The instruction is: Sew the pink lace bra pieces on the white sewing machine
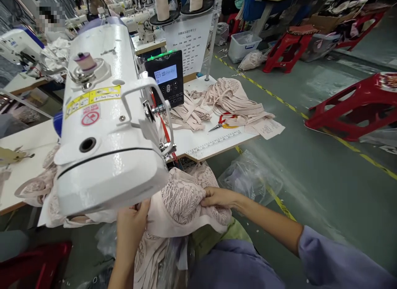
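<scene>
A pale pink lace bra (pixel 182 202) is stretched between my two hands in front of the white sewing machine (pixel 108 127). My right hand (pixel 218 197) pinches the lace at the cup's right side. Below the machine head, my left hand (pixel 133 218) grips the bra's band at the left, with its fingertips partly behind the fabric and the machine. More pink bras and straps (pixel 149 260) hang beneath my left hand. The machine's needle area is hidden by its head.
Scissors (pixel 221 125) with red and yellow handles and bundled pink straps (pixel 235 98) lie on the white table (pixel 192 146). A control panel (pixel 166 80) stands beside the machine. Red stools (pixel 356 107) and a plastic bag (pixel 248 173) are on the floor to the right.
</scene>
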